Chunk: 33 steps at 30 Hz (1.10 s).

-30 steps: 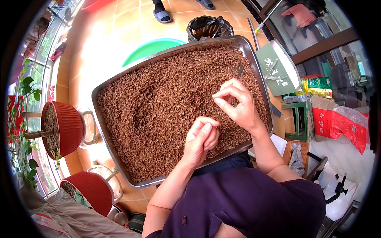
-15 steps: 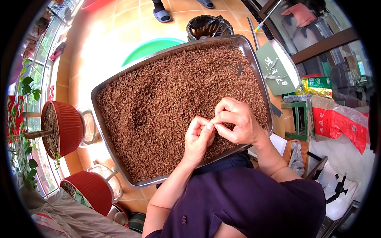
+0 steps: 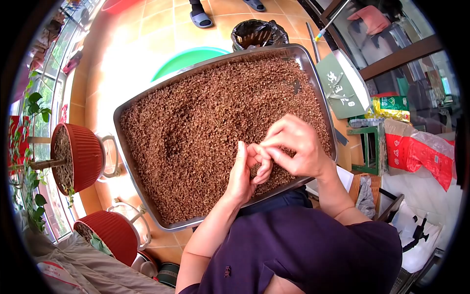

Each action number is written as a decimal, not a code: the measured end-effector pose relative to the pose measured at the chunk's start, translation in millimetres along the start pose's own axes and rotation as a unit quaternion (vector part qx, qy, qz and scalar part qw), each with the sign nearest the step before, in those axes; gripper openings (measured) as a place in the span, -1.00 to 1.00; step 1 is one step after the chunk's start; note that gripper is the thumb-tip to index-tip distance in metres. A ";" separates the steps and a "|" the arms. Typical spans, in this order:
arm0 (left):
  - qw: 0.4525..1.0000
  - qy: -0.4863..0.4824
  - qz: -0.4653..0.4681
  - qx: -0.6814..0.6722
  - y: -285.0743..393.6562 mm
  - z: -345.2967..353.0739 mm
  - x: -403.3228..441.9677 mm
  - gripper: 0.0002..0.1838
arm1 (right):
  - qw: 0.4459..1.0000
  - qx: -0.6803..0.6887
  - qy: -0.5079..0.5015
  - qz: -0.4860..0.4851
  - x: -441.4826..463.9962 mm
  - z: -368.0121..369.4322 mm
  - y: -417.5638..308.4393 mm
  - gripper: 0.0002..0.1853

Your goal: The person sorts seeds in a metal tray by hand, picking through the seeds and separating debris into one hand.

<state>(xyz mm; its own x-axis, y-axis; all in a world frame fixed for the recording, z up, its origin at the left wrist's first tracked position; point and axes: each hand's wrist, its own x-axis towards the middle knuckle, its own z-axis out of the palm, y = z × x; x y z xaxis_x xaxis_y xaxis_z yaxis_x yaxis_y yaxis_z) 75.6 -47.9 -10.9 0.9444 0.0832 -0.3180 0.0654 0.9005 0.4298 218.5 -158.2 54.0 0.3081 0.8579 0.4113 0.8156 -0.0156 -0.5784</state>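
Observation:
A large metal tray (image 3: 120, 117) lies across my lap, filled with small reddish-brown dried husks that look like Sichuan peppercorns (image 3: 196, 132). Over its near right part, my left hand (image 3: 247, 169) is turned palm up, fingers curled and thumb raised apart. Brown bits like the peppercorns show in its cupped palm. My right hand (image 3: 291, 147) is beside it, thumb and forefinger pinched together at the left fingertips. Motion blurs the right hand a little, and whatever sits in its pinch is too small to make out.
Beyond the tray stand a green basin (image 3: 186, 61) and a black-lined bin (image 3: 259, 34). Red plant pots (image 3: 81, 159) are at left. A green stool (image 3: 364, 147), a green board (image 3: 342, 85) and a red bag (image 3: 416, 152) are at right. Another person's slippered foot (image 3: 201, 20) shows at top.
My left thumb has lifted away from the fingertips and the left palm has opened upward. The right hand has risen slightly and its fingers have shifted. The tray stays almost in place.

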 end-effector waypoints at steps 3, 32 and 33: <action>1.000 -0.020 -0.015 0.007 -3.3 -10.0 -0.4 -0.47 | 0.998 0.055 -0.038 -0.001 4.2 9.4 -3.3 -0.84; 0.989 -0.116 -0.010 -0.089 -3.0 -14.7 2.3 -0.46 | 0.934 0.253 0.052 0.246 -1.6 16.3 20.9 -0.91; 0.989 -0.114 -0.007 -0.091 -2.7 -14.4 2.2 -0.46 | 0.935 0.249 0.048 0.247 -0.4 15.4 21.0 -0.91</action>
<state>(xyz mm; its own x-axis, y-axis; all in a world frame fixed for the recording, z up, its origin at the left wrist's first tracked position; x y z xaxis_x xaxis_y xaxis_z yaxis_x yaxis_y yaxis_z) 72.9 -44.0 -25.0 0.9933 -0.0103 -0.1152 0.0403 0.9645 0.2608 228.0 -150.9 30.9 0.6489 0.7589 0.0551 0.2412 -0.1365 -0.9608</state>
